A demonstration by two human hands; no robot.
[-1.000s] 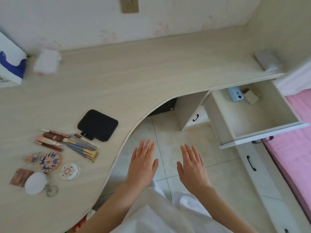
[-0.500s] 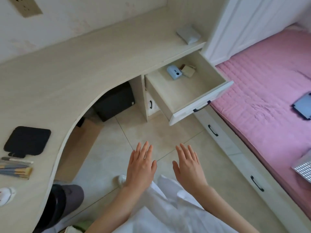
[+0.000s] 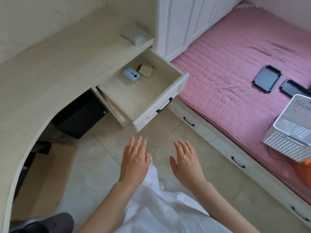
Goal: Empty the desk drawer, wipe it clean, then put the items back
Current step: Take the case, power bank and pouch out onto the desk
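Observation:
The desk drawer stands pulled open under the right end of the curved desk. Inside it lie a small light-blue device and a tan cardboard-coloured box, side by side near the back. My left hand and my right hand hover palms down over the tiled floor, below the drawer front, fingers straight and holding nothing. Neither hand touches the drawer.
A grey pouch sits on the desk's far right corner. To the right lies a pink bed with dark trays and a white perforated basket. Under the desk stand a black box and a cardboard box.
The view has swung right, from the cosmetics on the desk's left part to the open drawer and the bed. Both hands stay flat and empty in front of me.

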